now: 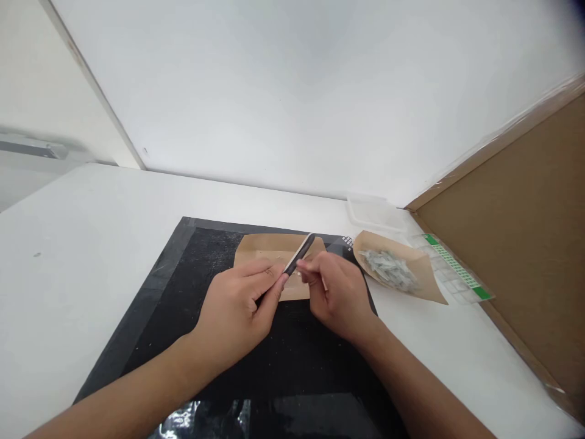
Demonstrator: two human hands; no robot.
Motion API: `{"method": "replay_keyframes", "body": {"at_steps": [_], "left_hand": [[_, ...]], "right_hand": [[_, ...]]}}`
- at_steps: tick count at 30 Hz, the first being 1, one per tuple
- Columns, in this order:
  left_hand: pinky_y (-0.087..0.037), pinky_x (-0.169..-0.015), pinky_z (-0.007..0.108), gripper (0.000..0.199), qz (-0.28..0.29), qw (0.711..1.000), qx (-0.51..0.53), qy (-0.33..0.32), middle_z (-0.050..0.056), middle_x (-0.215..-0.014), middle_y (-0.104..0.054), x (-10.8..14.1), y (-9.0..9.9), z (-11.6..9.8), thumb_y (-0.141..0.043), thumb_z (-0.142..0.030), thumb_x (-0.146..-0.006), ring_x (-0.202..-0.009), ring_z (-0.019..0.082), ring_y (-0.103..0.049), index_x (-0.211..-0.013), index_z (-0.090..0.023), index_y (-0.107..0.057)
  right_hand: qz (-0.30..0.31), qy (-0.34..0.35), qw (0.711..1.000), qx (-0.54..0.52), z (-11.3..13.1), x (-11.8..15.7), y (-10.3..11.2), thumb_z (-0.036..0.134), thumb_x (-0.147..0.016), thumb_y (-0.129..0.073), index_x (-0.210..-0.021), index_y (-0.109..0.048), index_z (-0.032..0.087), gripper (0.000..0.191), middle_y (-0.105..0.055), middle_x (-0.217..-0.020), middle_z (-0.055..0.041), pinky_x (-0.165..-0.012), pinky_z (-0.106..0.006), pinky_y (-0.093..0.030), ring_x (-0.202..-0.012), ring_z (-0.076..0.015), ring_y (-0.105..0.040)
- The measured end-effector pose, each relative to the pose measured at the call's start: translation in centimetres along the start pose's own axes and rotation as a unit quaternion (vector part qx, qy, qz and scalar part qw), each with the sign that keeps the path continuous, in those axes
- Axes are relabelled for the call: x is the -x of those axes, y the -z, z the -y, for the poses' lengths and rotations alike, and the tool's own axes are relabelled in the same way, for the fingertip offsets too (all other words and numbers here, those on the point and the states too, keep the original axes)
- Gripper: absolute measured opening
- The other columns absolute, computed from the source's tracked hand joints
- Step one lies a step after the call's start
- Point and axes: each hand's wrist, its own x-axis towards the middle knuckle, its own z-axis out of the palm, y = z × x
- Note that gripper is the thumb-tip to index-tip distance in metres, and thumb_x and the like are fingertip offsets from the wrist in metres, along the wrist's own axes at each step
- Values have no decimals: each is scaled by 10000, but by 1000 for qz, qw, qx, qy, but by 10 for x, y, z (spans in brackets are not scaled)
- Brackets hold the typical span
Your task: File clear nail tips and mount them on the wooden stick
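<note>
My left hand [244,299] grips a thin dark stick with a pale strip along its edge [301,252], tilted up to the right. My right hand [338,292] is closed, its thumb and fingertips pinched beside the stick; what they hold, if anything, is too small to make out. Under both hands lies a brown paper piece [260,244] with small pale bits on it, resting on a black mat [183,305].
To the right, a brown paper tray [427,277] holds a heap of translucent slivers [388,268]. Beyond it are a clear plastic container [375,213] and a clear packet with a green label [457,268]. A cardboard panel [516,225] rises at the right, behind the white table [82,244] a white wall.
</note>
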Motion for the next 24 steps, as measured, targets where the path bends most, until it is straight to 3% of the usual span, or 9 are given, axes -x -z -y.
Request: {"method": "replay_keyframes", "body": {"at_steps": [2,6,10,13,17,21,24], "left_hand": [[-384,-591,232,228,-10,1000,-4,0,-19,-701,-552,0,1,-1,-571,-172,-1029,-614,98,-515,-867,-174,-732],[-387,-580,235,259,-11,1000,-13,-3,-18,-688,-559,-2,2,-3,-569,-173,-1030,-605,98,-517,-817,-173,-718],[-452,-653,235,200,-27,1000,-7,3,1,-807,-662,-3,4,-4,-580,-171,-1027,-699,109,-611,-919,-184,-748],[-438,-622,249,246,-23,999,-19,11,-3,-738,-621,-3,5,-3,-575,-190,-1032,-647,111,-581,-854,-179,-743],[-456,-632,255,254,-19,1000,-10,11,7,-766,-648,-2,5,-3,-573,-198,-1035,-661,117,-597,-842,-174,-736],[-453,-614,251,266,-14,1000,-20,6,3,-737,-641,-2,6,-5,-567,-192,-1036,-638,112,-590,-840,-174,-745],[-490,-676,243,213,-26,1000,-12,3,14,-841,-703,-3,7,-6,-576,-177,-1031,-730,120,-651,-940,-186,-768]], "right_hand": [[-36,-2,999,9,1,-2,1,102,-1024,-557,-865,-492,231,215,-609,-726,6,-663,-275,-445,-664,-152,-580],[27,3,1000,-5,2,-3,1,104,-1029,-527,-839,-481,235,235,-610,-712,7,-643,-278,-441,-647,-152,-580],[-40,-1,999,14,4,-4,-2,114,-1026,-548,-847,-508,230,217,-627,-702,8,-645,-279,-437,-639,-147,-587],[-10,5,1000,29,6,-6,-4,122,-1024,-551,-817,-498,229,238,-648,-687,17,-635,-282,-412,-615,-138,-585],[-57,-5,996,67,7,-8,-3,144,-1028,-571,-809,-509,223,241,-654,-670,19,-625,-286,-384,-599,-135,-580],[18,-1,999,37,7,-7,0,168,-1040,-551,-773,-494,220,278,-653,-667,16,-644,-290,-391,-614,-134,-604],[-36,-7,998,42,6,-7,0,155,-1033,-560,-795,-506,223,253,-660,-672,14,-640,-297,-389,-632,-143,-620]]}}
